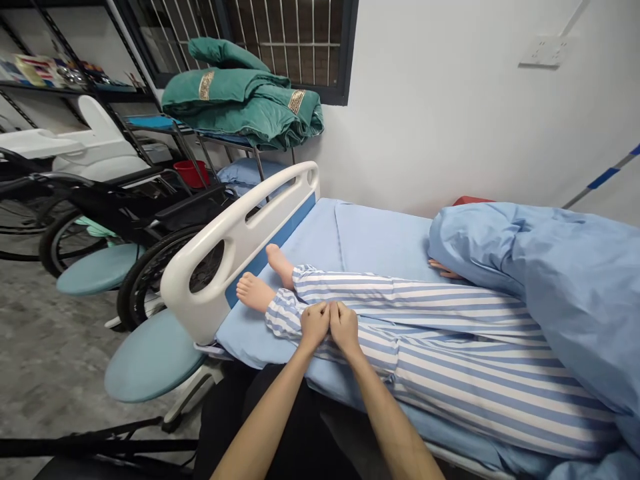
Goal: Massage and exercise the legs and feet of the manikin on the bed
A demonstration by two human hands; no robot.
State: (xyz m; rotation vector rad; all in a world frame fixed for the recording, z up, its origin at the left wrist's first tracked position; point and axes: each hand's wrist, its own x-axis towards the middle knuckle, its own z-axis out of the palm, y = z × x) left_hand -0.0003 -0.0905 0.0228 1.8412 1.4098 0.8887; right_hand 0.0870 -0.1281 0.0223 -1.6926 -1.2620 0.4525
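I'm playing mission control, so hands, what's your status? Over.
Left hand and right hand curled side by side on striped trousers. Bare feet poking out the ends. Blue quilt apart from both hands, not in the way.

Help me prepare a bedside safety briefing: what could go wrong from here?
The left hand and right hand are closed side by side over the striped trousers; whether they grip them is unclear, but a pull could bunch them. The nearer bare foot lies close to the footboard, so a slide that way might knock it. The nearer round stool stands beside that footboard, so a sideways step could bump it.
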